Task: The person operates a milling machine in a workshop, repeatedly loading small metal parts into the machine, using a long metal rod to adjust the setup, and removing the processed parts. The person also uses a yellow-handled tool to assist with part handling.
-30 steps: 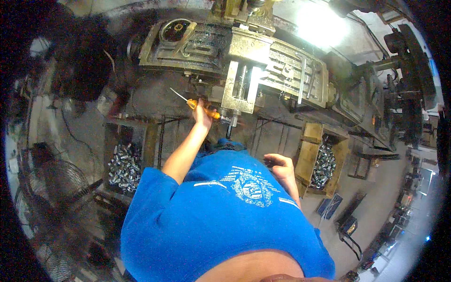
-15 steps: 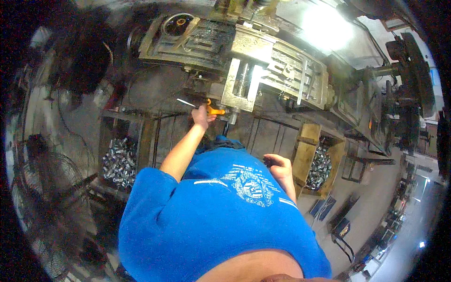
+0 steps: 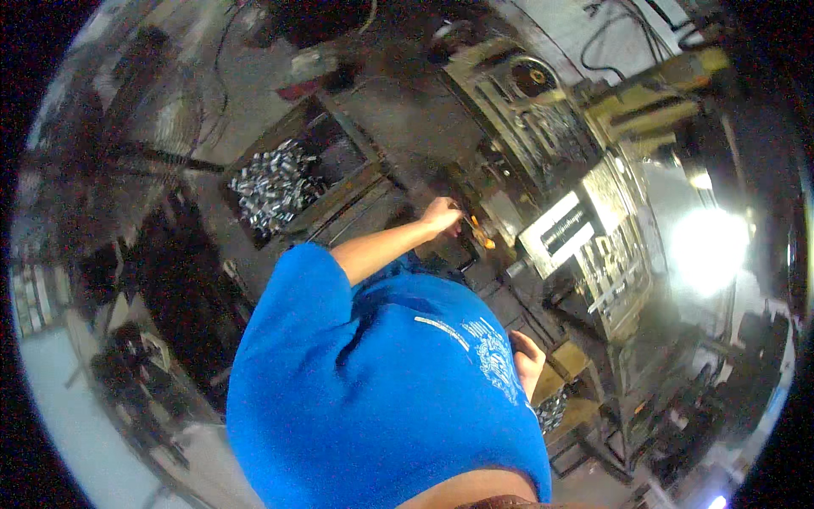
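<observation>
My left hand (image 3: 443, 218) is stretched out in front of me, its fingers smeared by motion. Just right of its fingertips is an orange piece (image 3: 482, 234), perhaps a handle, beside the front of the machine; I cannot tell whether the hand touches it. The machine's vise (image 3: 553, 227), with a bare screw between pale rails, stands further right. Close to my shirt front, my right hand (image 3: 527, 358) is held with curled fingers. A dark patch shows at its fingertips, and what they hold, if anything, is hidden.
A bin (image 3: 346, 202) at the far left bears a heap of small shiny metal parts (image 3: 278, 185). Low on the right, a wooden box (image 3: 570, 363) with similar parts is partly hidden by my body. A slotted machine table (image 3: 517, 127) runs behind the vise.
My view has swung left, so the machine now lies further right and the metal-parts bin nearer the middle. My left hand has drawn slightly away from the orange piece. My right hand stays near my shirt.
</observation>
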Tool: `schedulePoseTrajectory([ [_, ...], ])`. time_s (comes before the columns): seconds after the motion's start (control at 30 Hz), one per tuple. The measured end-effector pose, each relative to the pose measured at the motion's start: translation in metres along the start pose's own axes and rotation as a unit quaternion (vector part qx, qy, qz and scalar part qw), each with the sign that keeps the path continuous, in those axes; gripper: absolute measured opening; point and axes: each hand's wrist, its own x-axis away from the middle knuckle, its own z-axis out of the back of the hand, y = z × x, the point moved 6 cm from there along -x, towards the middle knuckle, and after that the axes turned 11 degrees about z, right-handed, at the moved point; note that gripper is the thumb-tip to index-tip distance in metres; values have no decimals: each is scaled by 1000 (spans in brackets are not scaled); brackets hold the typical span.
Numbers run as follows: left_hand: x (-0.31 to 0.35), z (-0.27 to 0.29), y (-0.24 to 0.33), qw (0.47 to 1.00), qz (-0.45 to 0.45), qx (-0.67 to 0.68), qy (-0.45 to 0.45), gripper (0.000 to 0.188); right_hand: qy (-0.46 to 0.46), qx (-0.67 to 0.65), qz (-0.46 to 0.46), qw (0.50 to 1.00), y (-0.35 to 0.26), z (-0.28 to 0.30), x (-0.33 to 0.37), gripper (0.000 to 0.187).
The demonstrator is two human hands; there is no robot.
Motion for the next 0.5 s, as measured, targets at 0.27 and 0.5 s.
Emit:
schedulePoseTrajectory([
  [0.27, 119, 182, 94, 972, -119, -8, 204, 29, -55, 19, 24, 998, -6, 14, -35, 41],
  [0.5, 83, 326, 95, 783, -78, -460, 413, 35, -40, 170, -27, 984, -15, 3, -53, 42],
])
